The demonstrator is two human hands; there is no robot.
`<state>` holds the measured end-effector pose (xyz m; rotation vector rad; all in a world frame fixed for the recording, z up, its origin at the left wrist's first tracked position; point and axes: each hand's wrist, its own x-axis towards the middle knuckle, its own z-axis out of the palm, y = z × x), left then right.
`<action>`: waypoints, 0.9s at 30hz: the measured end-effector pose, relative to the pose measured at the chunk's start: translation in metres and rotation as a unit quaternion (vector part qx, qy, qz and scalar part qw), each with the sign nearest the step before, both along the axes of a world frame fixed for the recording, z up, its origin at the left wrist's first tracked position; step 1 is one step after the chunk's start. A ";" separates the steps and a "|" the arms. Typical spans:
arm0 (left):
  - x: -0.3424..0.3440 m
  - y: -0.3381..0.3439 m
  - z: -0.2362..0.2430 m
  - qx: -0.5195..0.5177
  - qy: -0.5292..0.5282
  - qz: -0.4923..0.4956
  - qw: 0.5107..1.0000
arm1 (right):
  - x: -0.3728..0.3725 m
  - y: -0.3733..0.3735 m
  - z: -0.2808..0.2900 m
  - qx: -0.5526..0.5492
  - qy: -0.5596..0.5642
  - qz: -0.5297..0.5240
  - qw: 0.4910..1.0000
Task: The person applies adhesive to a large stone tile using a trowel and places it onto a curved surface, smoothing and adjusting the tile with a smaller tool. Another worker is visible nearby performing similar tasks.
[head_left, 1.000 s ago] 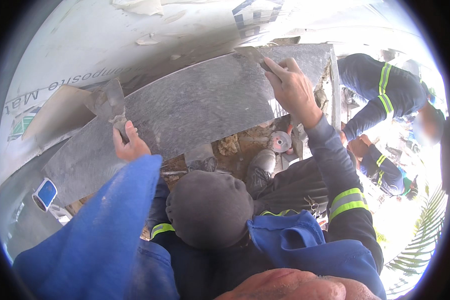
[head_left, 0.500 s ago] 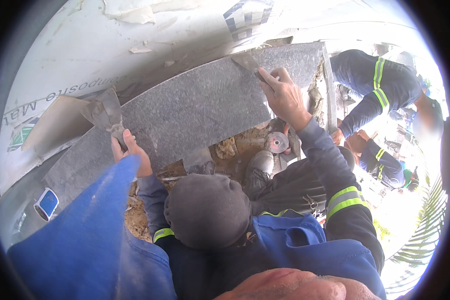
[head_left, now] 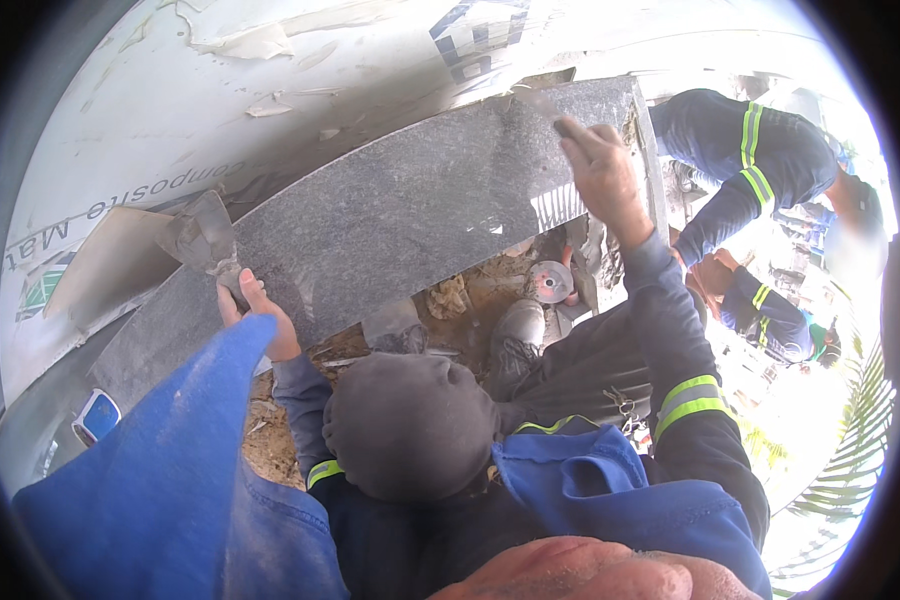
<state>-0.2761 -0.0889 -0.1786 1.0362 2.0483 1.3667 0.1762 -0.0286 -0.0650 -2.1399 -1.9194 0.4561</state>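
A wide putty knife (head_left: 198, 235) with a dull, smeared metal blade is gripped in my left hand (head_left: 266, 318), fingers closed on its handle. The blade stands over the left part of a large dark grey slab (head_left: 380, 225). Above the slab's right part, my right hand (head_left: 605, 180) is closed on the handle of a second putty knife (head_left: 562, 125). Its blade is blurred and points towards the slab's far edge; contact cannot be made out. Pale striped light falls on the slab near my right hand.
Beyond the slab leans a white printed sheet (head_left: 320, 100) with peeling patches. Below the slab are a round disc (head_left: 550, 282), a dusty boot (head_left: 517, 332) and broken rubble. A co-worker (head_left: 740, 160) bends at the right, another (head_left: 775, 320) nearer. Palm leaves (head_left: 850, 450) stand lower right.
My right hand has moved right with its putty knife, the blade swinging to the right along the slab's far edge. My left hand has stayed nearly in place, still holding its knife.
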 end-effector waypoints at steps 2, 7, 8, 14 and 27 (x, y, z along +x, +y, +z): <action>0.003 0.004 0.000 -0.001 0.010 -0.008 1.000 | 0.019 0.006 -0.001 0.015 -0.011 -0.032 0.999; 0.003 0.004 0.000 -0.004 0.017 0.005 1.000 | 0.011 0.015 -0.007 -0.088 -0.053 -0.075 0.992; 0.002 0.002 0.001 -0.019 0.018 0.010 1.000 | -0.002 0.014 -0.008 -0.126 -0.049 -0.090 0.987; 0.008 0.003 0.002 -0.017 0.016 0.013 1.000 | -0.062 -0.006 0.000 -0.060 -0.020 0.054 0.997; 0.003 0.003 0.001 -0.040 -0.015 0.017 0.999 | 0.001 -0.009 -0.050 -0.021 0.058 -0.048 0.997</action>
